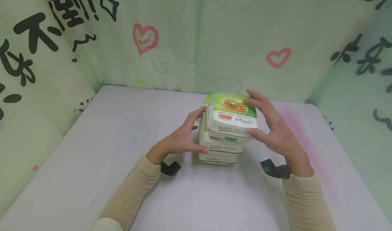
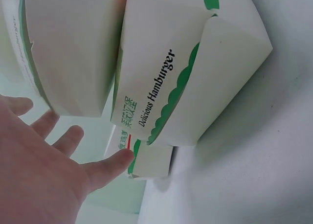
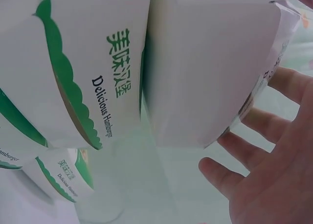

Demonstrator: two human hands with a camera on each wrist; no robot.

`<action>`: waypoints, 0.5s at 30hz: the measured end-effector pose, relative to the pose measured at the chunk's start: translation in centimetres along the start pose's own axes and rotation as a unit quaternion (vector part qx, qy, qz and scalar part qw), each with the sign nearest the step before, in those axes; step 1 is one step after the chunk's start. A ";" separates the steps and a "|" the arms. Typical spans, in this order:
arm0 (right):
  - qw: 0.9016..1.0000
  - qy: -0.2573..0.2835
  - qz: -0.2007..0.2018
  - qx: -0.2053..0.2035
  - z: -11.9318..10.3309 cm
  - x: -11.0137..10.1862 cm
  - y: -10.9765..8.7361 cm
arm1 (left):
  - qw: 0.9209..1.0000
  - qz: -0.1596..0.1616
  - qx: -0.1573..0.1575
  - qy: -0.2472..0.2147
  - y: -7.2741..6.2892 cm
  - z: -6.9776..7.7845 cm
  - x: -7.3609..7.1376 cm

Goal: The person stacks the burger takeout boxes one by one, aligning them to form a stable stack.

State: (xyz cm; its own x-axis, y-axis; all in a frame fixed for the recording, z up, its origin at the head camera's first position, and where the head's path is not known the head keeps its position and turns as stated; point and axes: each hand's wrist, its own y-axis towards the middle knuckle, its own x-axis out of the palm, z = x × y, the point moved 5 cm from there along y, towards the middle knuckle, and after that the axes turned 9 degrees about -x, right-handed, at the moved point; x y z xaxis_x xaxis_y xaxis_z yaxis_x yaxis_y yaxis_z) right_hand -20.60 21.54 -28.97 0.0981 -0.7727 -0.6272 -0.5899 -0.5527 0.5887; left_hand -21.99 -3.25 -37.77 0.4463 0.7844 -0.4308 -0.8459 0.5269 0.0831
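Note:
Several white-and-green burger boxes stand together on the table, one piled over another. The top burger box (image 1: pixel 232 113) tilts, its printed lid facing up towards me, and a gap shows under it in both wrist views. My right hand (image 1: pixel 275 130) grips its right side, thumb at the front corner and fingers spread along the far edge. My left hand (image 1: pixel 180 135) lies along the left side of the pile with spread fingers, fingertips near the top box's left edge, thumb by the front corner of the middle burger box (image 1: pixel 222 148). Below is the lower burger box (image 1: pixel 215 159).
Behind the top box, a further burger box (image 1: pixel 208 99) shows a strip of green lid. The white table (image 1: pixel 147 122) has a pink smudge at right. Pale green cloth (image 1: pixel 183 67) with writing and red hearts hangs around its back and sides.

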 end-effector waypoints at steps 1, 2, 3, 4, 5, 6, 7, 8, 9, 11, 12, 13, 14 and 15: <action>1.000 0.005 0.002 0.001 0.1 -0.1 0.0 | 1.000 0.000 0.001 0.000 0.0 0.0 -0.1; 1.000 0.012 0.006 0.001 0.2 -0.1 -0.1 | 1.000 0.001 0.001 -0.001 0.0 0.1 -0.2; 1.000 0.018 0.009 0.000 0.2 -0.2 -0.1 | 1.000 0.002 0.002 -0.002 0.0 0.2 -0.2; 1.000 0.023 0.011 0.000 0.3 -0.2 -0.2 | 1.000 0.003 0.004 -0.003 -0.1 0.2 -0.3; 1.000 0.027 0.012 0.001 0.3 -0.3 -0.2 | 1.000 0.004 0.006 -0.005 -0.1 0.2 -0.4; 0.999 0.031 0.014 -0.001 0.3 -0.3 -0.2 | 1.000 0.006 0.008 -0.005 -0.1 0.3 -0.5; 0.999 0.034 0.016 -0.004 0.2 -0.4 -0.2 | 1.000 0.006 0.010 -0.005 -0.1 0.3 -0.6; 0.999 0.038 0.018 -0.007 0.2 -0.4 -0.3 | 1.000 0.007 0.010 -0.005 -0.1 0.3 -0.7; 0.999 0.037 0.019 -0.008 0.2 -0.4 -0.3 | 1.000 0.005 0.011 -0.005 -0.1 0.3 -0.7; 0.999 0.038 0.022 -0.007 0.2 -0.5 -0.4 | 1.000 0.005 0.012 -0.006 -0.1 0.2 -0.9; 0.999 0.038 0.023 -0.007 0.2 -0.6 -0.5 | 1.000 0.005 0.012 -0.008 -0.2 0.1 -0.9; 0.999 0.041 0.025 -0.004 0.3 -0.6 -0.6 | 1.000 0.004 0.013 -0.011 -0.2 0.1 -1.0; 0.999 0.044 0.026 0.000 0.5 -0.7 -0.7 | 1.000 0.004 0.013 -0.013 -0.2 0.1 -1.1; 0.999 0.043 0.026 0.003 0.6 -0.8 -0.8 | 1.000 0.004 0.015 -0.016 -0.2 0.1 -1.2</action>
State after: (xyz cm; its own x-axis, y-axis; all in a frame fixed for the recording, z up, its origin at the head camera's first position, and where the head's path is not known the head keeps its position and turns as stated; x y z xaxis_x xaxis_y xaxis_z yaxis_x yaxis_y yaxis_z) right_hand -20.66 22.76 -29.24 0.1354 -0.8241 -0.5501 -0.6014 -0.5096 0.6153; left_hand -22.30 -4.27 -37.24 0.4495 0.7978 -0.4019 -0.8400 0.5305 0.1135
